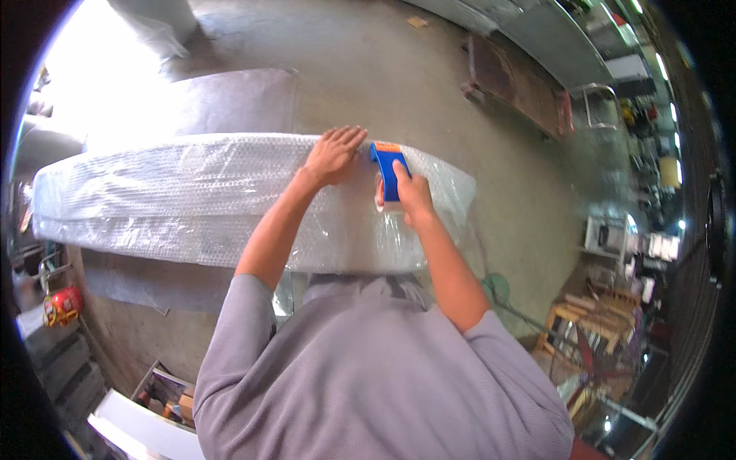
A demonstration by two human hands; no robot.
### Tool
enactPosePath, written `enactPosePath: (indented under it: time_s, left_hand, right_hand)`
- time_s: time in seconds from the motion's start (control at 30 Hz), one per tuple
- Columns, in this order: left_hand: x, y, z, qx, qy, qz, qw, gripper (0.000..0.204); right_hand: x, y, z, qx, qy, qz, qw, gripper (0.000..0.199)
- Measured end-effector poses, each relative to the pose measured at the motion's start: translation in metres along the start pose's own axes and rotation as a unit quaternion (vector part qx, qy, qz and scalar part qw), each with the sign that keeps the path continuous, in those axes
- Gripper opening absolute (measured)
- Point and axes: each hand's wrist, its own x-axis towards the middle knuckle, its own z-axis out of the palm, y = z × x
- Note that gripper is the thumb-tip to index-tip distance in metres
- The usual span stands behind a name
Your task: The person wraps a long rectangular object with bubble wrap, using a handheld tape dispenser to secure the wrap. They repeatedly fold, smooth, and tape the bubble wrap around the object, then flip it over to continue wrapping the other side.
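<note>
Toward the right end of the long bubble-wrapped item point(192, 199), my right hand point(415, 196) clasps the blue tape dispenser point(390, 175); left of it, my left hand point(333, 158) lies palm-down, outstretched.

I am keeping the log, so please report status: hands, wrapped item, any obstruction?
Left hand spread on bubble-wrapped item. Right hand gripping blue tape dispenser, toward item's right end. No obstruction visible at hands.

"Which colours has the tape dispenser point(391, 181)?"
"Bright blue — with orange at its far end."
"And the bubble wrap point(192, 184)?"
"Clear, whitish-silver, patterned with rows of small dots."
"The shirt point(383, 368)?"
"Muted grey — a fine, even weave pattern."
</note>
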Motion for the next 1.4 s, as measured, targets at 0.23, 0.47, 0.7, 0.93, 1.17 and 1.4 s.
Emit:
enactPosePath:
  time_s: [0.23,0.47,0.7,0.93,1.17,1.4]
  left_hand:
    - [0.002,0.000,0.009,0.033,0.014,-0.008,0.999,0.056]
    - [0.000,-0.003,0.014,0.007,0.039,0.002,0.999,0.058]
    - [0.001,0.014,0.010,0.051,0.034,-0.050,0.997,0.066]
    - [-0.050,0.107,0.032,-0.026,-0.048,0.084,0.995,0.085]
    - [-0.056,0.101,0.053,-0.030,-0.019,0.117,0.992,0.083]
    - [-0.061,0.100,0.049,0.003,-0.013,0.121,0.993,0.083]
  right_hand:
    - [0.000,-0.011,-0.004,-0.114,0.027,0.103,0.988,0.051]
    - [-0.031,0.028,-0.030,-0.139,0.010,0.212,0.967,0.049]
    - [-0.099,0.066,-0.046,-0.154,-0.004,0.258,0.954,0.057]
    - [-0.130,0.065,-0.058,-0.225,-0.013,0.285,0.932,0.056]
    - [-0.024,-0.001,-0.060,-0.419,-0.214,0.383,0.795,0.041]
    - [-0.034,-0.064,0.011,-0.751,-0.393,0.215,0.484,0.053]
